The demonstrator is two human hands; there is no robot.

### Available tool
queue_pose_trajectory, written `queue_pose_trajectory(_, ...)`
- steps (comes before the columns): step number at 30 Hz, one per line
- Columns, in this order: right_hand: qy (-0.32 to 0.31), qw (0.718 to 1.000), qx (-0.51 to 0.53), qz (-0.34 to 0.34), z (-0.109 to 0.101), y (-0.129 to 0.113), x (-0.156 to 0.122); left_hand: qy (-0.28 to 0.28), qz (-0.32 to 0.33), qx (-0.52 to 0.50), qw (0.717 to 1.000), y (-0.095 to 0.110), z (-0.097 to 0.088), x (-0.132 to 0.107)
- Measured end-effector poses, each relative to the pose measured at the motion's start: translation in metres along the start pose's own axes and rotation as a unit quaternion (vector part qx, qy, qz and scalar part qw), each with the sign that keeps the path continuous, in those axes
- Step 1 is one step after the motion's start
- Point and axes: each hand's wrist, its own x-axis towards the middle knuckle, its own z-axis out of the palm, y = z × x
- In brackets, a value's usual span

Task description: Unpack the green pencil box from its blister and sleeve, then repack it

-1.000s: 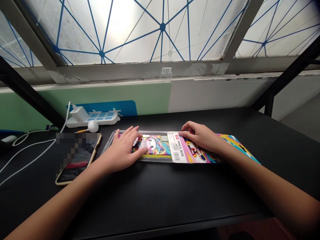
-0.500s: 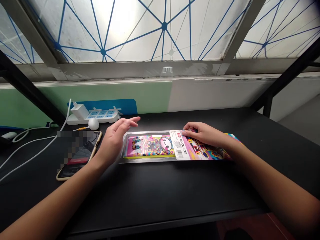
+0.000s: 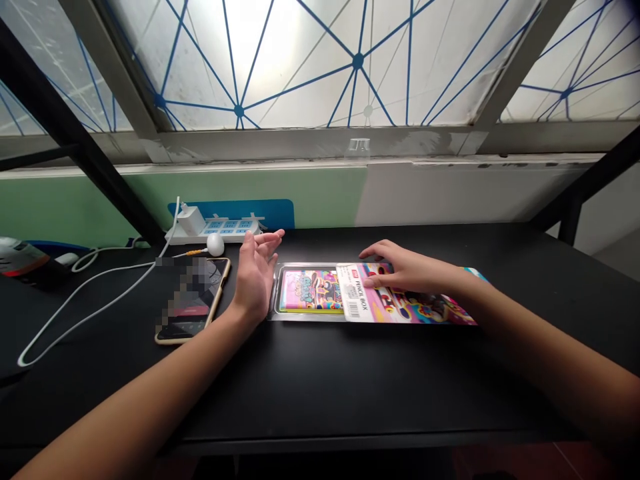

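A clear plastic tray (image 3: 276,293) lies on the black desk, with a pink and yellow cartoon-printed pencil box (image 3: 311,291) inside. Its right part is covered by a colourful card sleeve (image 3: 385,307) with a white label reading "PENCIL BOX". My left hand (image 3: 256,277) stands on edge at the tray's left end, palm turned right, fingers stretched out and holding nothing. My right hand (image 3: 397,265) rests over the sleeve, its thumb on the printed face beside the label. Its fingers reach out apart from the thumb near the sleeve's far edge; their undersides are hidden.
Left of the tray lies a phone (image 3: 193,300) in a pale case. Behind it are a power strip (image 3: 230,231) with a white charger (image 3: 191,220), a round white plug-like piece (image 3: 215,245) and a looping white cable (image 3: 90,290). Black frame bars (image 3: 95,160) rise at both sides.
The card sleeve has slid left over the tray, covering more of the pencil box. My left hand has turned its palm towards the tray's end. My right fingers have straightened. The view has shifted left.
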Motion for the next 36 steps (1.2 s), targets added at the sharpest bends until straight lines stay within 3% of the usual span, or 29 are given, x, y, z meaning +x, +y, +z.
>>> queue_pose_trajectory(7,-0.021,0.994,-0.067,-0.089,0.028,-0.094,0.054,0.026,-0.022,-0.021,0.999,0.002,0.003,0.000)
queue_pose_trajectory(12,0.017,0.989,-0.075,-0.130,0.044,-0.120,0.066,0.083,-0.075,-0.010,0.994,-0.002,-0.002,0.009)
queue_pose_trajectory(16,0.081,0.983,-0.102,-0.129,0.035,-0.100,0.045,0.072,-0.120,0.009,0.990,-0.010,-0.008,0.012)
queue_pose_trajectory(21,0.103,0.992,-0.042,-0.065,0.012,-0.024,0.006,0.016,-0.156,-0.001,0.988,-0.009,-0.008,0.007)
queue_pose_trajectory(25,0.084,0.996,-0.003,-0.027,0.003,0.025,-0.007,0.020,-0.160,-0.007,0.987,-0.009,-0.006,0.006)
queue_pose_trajectory(27,0.080,0.996,-0.008,-0.022,0.003,0.029,-0.007,0.028,-0.162,-0.005,0.986,-0.009,-0.006,0.007)
queue_pose_trajectory(31,0.068,0.996,-0.001,-0.050,0.010,0.012,-0.009,0.039,-0.164,0.007,0.986,-0.011,-0.006,0.007)
queue_pose_trajectory(36,0.056,0.998,0.011,-0.008,0.015,-0.001,-0.014,0.063,-0.171,0.029,0.983,-0.014,-0.007,0.007)
